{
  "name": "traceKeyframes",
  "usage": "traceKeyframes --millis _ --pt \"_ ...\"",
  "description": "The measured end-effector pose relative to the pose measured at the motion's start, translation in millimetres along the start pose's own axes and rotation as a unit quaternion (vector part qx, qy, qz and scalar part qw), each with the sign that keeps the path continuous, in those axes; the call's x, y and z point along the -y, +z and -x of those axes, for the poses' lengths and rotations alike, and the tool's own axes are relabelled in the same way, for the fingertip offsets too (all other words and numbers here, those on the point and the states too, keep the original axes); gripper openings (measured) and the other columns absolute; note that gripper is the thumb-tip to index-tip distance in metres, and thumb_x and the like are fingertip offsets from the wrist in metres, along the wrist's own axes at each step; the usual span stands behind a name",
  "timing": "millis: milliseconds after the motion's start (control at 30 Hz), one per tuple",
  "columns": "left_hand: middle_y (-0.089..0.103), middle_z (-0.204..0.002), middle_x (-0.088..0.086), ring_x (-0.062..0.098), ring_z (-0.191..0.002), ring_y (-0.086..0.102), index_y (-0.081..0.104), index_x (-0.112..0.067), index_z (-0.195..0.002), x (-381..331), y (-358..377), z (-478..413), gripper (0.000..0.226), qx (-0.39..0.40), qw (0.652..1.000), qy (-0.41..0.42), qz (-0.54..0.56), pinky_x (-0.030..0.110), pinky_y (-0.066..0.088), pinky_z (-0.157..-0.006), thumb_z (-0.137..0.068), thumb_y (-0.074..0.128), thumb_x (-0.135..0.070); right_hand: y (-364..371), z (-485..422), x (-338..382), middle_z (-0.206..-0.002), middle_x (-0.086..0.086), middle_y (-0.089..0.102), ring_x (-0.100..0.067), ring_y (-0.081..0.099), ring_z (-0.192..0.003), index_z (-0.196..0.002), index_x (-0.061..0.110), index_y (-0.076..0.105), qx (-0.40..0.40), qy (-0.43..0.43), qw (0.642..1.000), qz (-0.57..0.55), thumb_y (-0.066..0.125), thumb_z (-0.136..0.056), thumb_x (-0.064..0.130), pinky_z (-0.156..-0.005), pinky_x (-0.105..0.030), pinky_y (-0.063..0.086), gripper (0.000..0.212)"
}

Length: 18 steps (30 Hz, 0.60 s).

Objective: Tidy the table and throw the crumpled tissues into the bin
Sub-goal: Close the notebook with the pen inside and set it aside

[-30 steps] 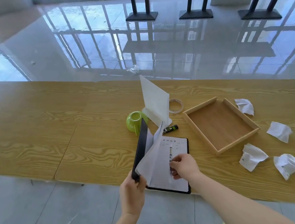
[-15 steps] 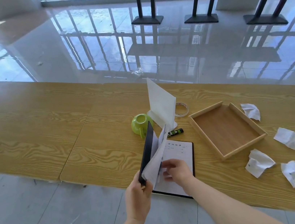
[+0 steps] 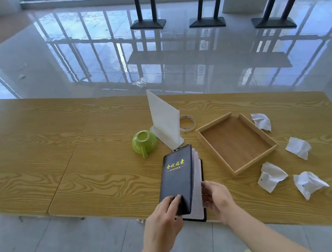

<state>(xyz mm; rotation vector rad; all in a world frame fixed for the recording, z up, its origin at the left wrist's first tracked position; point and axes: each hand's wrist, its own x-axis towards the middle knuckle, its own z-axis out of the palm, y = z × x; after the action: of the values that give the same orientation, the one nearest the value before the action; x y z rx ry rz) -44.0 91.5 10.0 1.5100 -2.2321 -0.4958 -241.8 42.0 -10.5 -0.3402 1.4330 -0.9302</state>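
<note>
While four crumpled tissues wait on the wooden surface, a person closes a dark notebook near its front edge. The left hand grips the cover's near corner, thumb on top, holding it tilted over the fanned pages; the right hand rests loosely curled against the page edges on the notebook's right, grasping nothing firmly that can be seen. The notebook's long axis runs away from the person, toward a toppled green cup and a standing white napkin just beyond its far end, a roll of clear tape behind them.

Right of the notebook sits an empty wooden tray, and the tissues lie right of that: a far tissue beside the tray's far corner, a middle tissue off its right side, a near tissue just past its near corner, and an outermost tissue further right again. All four lie on the right hand's side, so that hand looks the likelier to gather them, the near tissue first. Bare wood lies around each tissue, though the tray's raised wall stands between the notebook and the farther ones. No bin is in view.
</note>
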Motion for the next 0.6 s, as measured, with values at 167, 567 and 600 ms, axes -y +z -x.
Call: traceKeyframes --millis 167,567,600 --pt "0.069 -0.115 0.006 0.021 -0.105 0.067 0.070 -0.019 -0.115 1 19 4 0.052 0.057 0.995 0.044 -0.065 0.031 0.058 -0.074 -0.066 0.083 -0.027 -13 4 -2 -0.096 -0.004 0.078 -0.023 0.074 -0.087 -0.102 0.012 0.074 0.023 -0.027 0.995 0.094 0.048 -0.101 0.037 -0.071 -0.037 0.062 0.036" --pt "0.049 -0.136 0.004 0.021 -0.130 0.041 0.058 -0.028 -0.131 19 26 -11 0.040 0.024 0.992 -0.122 0.028 0.032 0.041 -0.100 -0.092 0.057 -0.036 -15 8 2 -0.116 0.006 0.066 -0.013 0.060 -0.108 -0.127 0.019 0.060 -0.051 -0.134 0.904 0.402 0.070 -0.086 0.023 -0.093 -0.030 0.047 0.043" --pt "0.047 -0.137 0.002 0.019 -0.131 0.039 0.056 -0.028 -0.133 20 25 -14 0.041 0.021 0.988 -0.148 0.041 0.030 0.040 -0.100 -0.093 0.055 -0.037 -14 8 3 -0.122 0.004 0.064 -0.014 0.058 -0.110 -0.133 0.017 0.055 -0.057 -0.129 0.905 0.402 0.070 -0.087 0.026 -0.091 -0.028 0.045 0.050"
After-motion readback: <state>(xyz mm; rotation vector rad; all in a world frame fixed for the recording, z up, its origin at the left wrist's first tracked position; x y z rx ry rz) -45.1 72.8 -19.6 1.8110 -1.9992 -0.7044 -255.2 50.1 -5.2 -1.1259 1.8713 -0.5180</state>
